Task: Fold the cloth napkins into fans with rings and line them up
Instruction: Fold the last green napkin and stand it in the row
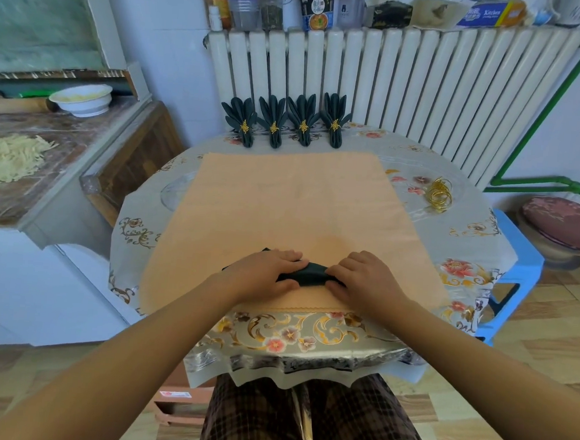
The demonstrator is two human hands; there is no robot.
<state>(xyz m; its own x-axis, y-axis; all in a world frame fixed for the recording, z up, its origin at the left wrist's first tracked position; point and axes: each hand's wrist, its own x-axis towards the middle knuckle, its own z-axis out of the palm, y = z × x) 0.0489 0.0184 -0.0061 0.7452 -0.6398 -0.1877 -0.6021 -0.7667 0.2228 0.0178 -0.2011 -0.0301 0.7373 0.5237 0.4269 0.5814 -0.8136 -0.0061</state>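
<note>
A dark green napkin, gathered into a narrow pleated strip, lies near the front edge of the peach cloth on the round table. My left hand lies over its left part with fingers stretched across it. My right hand covers its right end, fingers curled onto the folds. Most of the napkin is hidden under both hands. Several finished dark green fans with gold rings stand in a row at the table's far edge. A heap of loose gold rings rests at the right.
A white radiator with jars and boxes on top stands behind the table. A counter at the left holds a white bowl and shredded food. A blue stool and a padded seat are at the right.
</note>
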